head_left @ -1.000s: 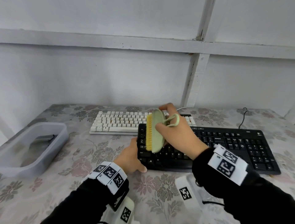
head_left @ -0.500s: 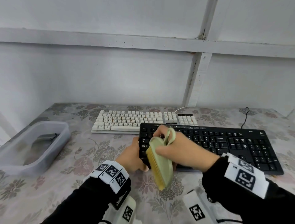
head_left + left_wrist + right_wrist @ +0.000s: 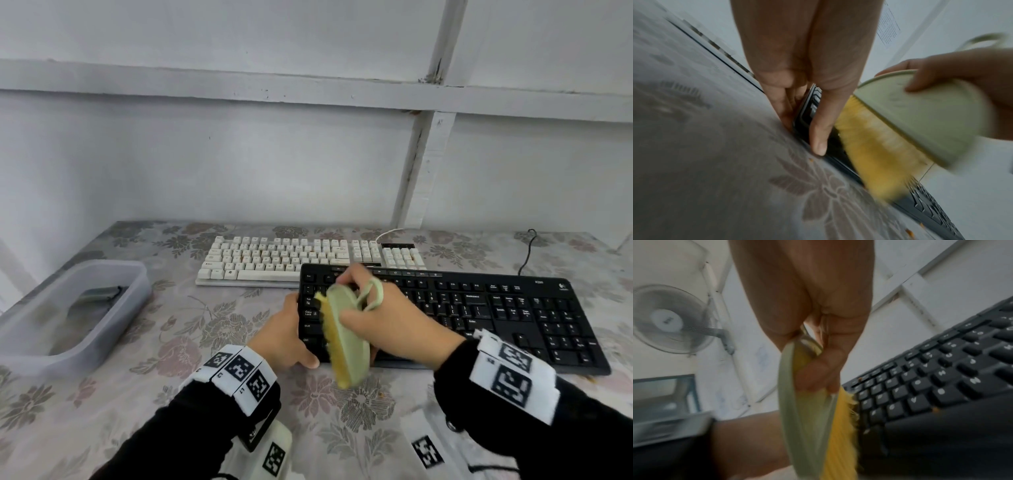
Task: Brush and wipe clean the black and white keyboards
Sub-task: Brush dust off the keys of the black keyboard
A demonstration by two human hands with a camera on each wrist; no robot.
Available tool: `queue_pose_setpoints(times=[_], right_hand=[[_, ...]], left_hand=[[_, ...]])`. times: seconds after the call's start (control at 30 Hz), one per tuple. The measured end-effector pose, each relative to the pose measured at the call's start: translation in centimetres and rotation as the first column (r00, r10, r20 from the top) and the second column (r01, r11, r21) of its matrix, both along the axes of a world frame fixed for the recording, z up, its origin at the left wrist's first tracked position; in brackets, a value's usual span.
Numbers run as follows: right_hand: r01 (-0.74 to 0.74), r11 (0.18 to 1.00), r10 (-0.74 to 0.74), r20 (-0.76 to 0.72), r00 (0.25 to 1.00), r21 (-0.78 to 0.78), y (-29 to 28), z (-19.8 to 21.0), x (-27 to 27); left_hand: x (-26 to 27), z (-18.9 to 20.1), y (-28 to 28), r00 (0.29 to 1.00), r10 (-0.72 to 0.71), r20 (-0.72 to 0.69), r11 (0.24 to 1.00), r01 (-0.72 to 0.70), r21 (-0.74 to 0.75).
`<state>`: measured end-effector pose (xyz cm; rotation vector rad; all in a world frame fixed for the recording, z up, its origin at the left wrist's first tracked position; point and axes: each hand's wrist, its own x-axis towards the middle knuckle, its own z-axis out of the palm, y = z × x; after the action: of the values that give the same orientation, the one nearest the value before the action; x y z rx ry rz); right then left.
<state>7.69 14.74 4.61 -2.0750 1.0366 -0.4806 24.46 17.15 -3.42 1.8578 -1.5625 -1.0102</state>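
Step in hand: black keyboard [image 3: 452, 308], at counter's near edge, brushed at its left end. Brush [image 3: 346, 339] gripped by right hand [image 3: 394, 325]; keyboard's corner pinched by left hand [image 3: 291, 335]. Next, probably: strokes carried rightward; white keyboard [image 3: 301, 257], behind it, untouched.

two keyboards [image 3: 479, 308] [image 3: 291, 257], one brush [image 3: 346, 335], one tub [image 3: 85, 308]

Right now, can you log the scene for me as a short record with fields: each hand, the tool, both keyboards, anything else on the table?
left hand: grips left end of the black keyboard
right hand: holds the brush
brush: yellow bristles against the black keyboard's left keys
white keyboard: behind the black one, untouched
plastic tub: left on the table
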Motion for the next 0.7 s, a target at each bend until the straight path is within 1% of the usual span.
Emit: queue_pose_setpoints(times=[0.1, 0.2, 0.3, 0.47, 0.57, 0.7], right_hand=[[-0.081, 0.994, 0.086, -0.079, 0.993, 0.071, 1.8, 0.3, -1.3], [-0.089, 0.989, 0.098, -0.078, 0.992, 0.120, 2.0, 1.9, -2.8], [-0.011, 1.000, 0.012, -0.082, 0.997, 0.003, 0.4, 3.5, -4.0], [0.164, 0.984, -0.160, 0.055, 0.986, -0.071, -2.4, 4.9, -3.9], [0.201, 0.961, -0.185, 0.097, 0.978, -0.188, -2.8, 5.0, -2.7], [0.264, 0.934, -0.226, 0.172, 0.959, -0.241, -2.7, 4.2, -0.2]], left_hand=[[0.0, 0.0, 0.0, 1.000, 0.005, 0.001, 1.000, -0.005, 0.004], [0.0, -0.1, 0.0, 1.000, 0.006, 0.005, 1.000, -0.006, 0.003], [0.0, 0.0, 0.0, 1.000, 0.003, 0.000, 1.000, -0.003, 0.014], [0.1, 0.0, 0.0, 1.000, -0.008, -0.016, 1.000, 0.009, 0.025], [0.1, 0.0, 0.0, 1.000, -0.009, -0.019, 1.000, 0.010, 0.027], [0.1, -0.2, -0.1, 0.999, 0.000, -0.033, 1.000, 0.000, 0.029]])
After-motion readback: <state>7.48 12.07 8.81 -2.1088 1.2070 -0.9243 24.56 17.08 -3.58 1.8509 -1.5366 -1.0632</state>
